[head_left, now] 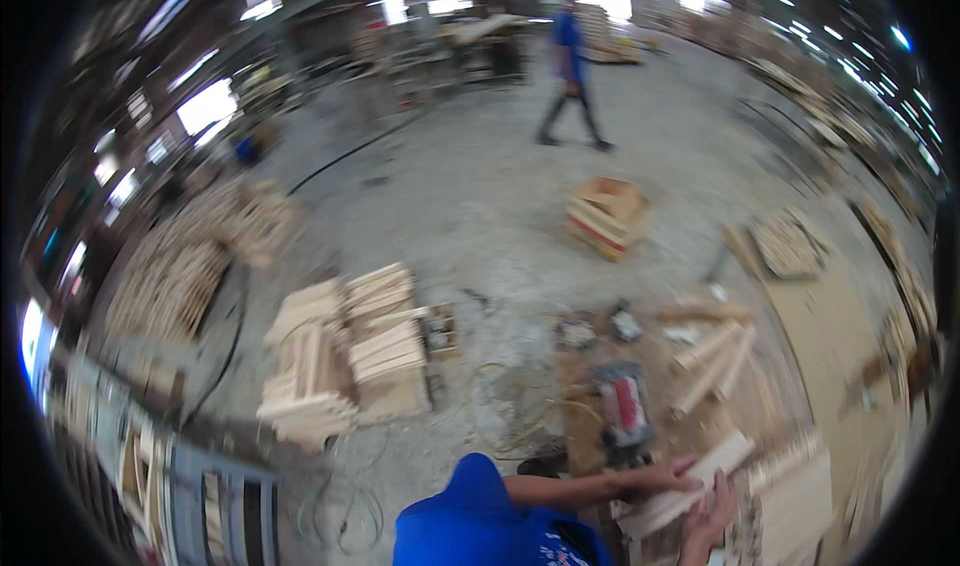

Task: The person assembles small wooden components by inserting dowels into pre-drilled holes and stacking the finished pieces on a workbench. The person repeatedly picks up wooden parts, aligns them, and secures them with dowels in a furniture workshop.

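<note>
My left hand (665, 477) reaches in from a blue sleeve and closes around the far left side of a pale wooden board (735, 450). My right hand (708, 516) grips the same board from the near side, its fingers partly hidden and blurred. The board is held at a slant over a worktable (583, 439). Beside it on the table, to the right, lie stacked pale wood pieces (800, 501). Just beyond my left hand rests a red and grey packet (624, 406). Farther up the table several wooden strips (715, 366) lie loosely together.
Stacks of cut wood (385, 346) stand on the floor to the left, with a larger wood pile (180, 276) behind. A grey slatted rack (220, 496) is at lower left. A carton (608, 216) sits ahead. A person in blue (570, 66) walks farther off. Hoses cross the floor.
</note>
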A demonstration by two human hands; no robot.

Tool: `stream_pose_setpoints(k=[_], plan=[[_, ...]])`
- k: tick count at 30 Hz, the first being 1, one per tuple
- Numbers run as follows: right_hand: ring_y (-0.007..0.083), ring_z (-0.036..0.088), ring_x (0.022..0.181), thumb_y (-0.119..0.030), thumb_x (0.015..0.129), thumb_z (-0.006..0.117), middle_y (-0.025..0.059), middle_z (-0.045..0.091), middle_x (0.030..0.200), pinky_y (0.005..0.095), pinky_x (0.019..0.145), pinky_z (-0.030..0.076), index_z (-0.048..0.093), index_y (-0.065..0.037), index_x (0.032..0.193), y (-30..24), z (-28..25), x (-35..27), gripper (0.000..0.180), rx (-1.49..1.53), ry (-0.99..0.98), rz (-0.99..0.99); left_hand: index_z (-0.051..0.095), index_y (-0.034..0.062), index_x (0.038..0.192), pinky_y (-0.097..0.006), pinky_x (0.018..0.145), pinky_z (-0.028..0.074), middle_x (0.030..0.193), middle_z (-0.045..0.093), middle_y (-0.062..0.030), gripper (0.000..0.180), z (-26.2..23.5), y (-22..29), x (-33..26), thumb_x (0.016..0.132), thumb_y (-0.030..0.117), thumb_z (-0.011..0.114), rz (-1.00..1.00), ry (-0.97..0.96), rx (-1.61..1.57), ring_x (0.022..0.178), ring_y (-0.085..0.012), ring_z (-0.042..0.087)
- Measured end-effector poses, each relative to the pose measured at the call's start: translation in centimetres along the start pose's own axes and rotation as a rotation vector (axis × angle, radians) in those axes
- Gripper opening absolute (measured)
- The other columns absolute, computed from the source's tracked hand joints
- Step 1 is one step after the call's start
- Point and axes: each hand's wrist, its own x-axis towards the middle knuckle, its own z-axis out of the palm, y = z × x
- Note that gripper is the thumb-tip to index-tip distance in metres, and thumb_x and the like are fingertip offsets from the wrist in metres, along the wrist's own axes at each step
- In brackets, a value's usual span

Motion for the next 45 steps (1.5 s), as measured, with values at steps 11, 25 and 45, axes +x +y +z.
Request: stream_pose_setpoints(k=[11, 25, 45], plan=[[0.0289, 0.067, 0.112, -0.029, 0.094, 0.082, 0.0229, 0.067, 0.126, 0.0368, 0.092, 0.056, 0.046, 0.005, 0.154, -8.1, 4.8, 3.1, 0.078, 0.265, -0.26, 0.272, 0.041, 0.0023, 0.157, -0.032, 0.111, 0.043, 0.137, 0.061, -0.0059, 0.072, -2.3, 0.9, -2.2, 0.097, 0.025, 0.074, 0.15, 0.444, -0.236, 0.123, -0.0147, 0.057], [0.0518, 0.045, 0.141, -0.053, 0.099, 0.067, 0.037, 0.046, 0.152, 0.0527, 0.119, 0.037, 0.036, 0.007, 0.158, -8.9, -0.1, 1.2, 0.089, 0.051, -0.183, 0.172, 0.06, 0.001, 0.115, -0.036, 0.08, 0.052, 0.094, 0.067, -0.0094, 0.044, 1.3, -0.8, 1.4, 0.099, 0.04, 0.075, 0.091, 0.678, 0.142, 0.088, -0.014, 0.062], [0.0398, 0.058, 0.112, -0.02, 0.08, 0.076, 0.0199, 0.062, 0.123, 0.0513, 0.098, 0.041, 0.05, -0.004, 0.144, -4.3, -3.0, -7.2, 0.071, -0.343, -0.449, 0.583, 0.063, 0.002, 0.134, -0.027, 0.072, 0.058, 0.109, 0.074, -0.0087, 0.036, -7.2, 4.1, -4.9, 0.104, 0.019, 0.071, -0.059, 0.673, 0.29, 0.086, -0.0124, 0.07]])
